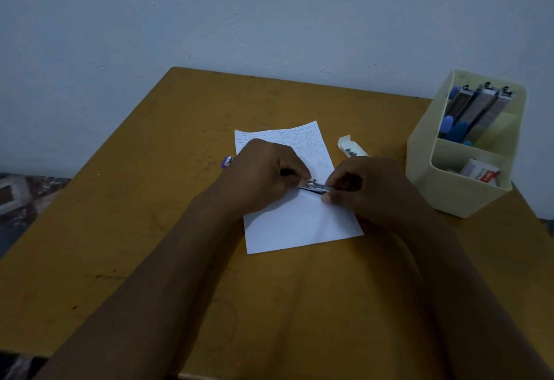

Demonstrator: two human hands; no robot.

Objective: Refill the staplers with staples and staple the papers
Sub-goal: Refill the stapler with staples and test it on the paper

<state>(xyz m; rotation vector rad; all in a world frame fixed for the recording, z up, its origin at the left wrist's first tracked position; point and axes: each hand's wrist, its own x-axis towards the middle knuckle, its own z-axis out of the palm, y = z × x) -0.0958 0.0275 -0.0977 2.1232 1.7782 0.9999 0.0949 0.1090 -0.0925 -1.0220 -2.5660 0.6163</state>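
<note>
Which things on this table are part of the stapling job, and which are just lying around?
Job: stapler gripped by left hand and right hand; paper under it; open staple box; bin holding spare staplers and staple packs.
Lying about: patterned cloth beside the table.

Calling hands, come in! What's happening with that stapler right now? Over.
Left hand and right hand both pinch the stapler. It is held over the paper. Staple box lies open beyond. Nothing in the way. Over.

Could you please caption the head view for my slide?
Left hand and right hand grip a stapler above the papers.
</note>
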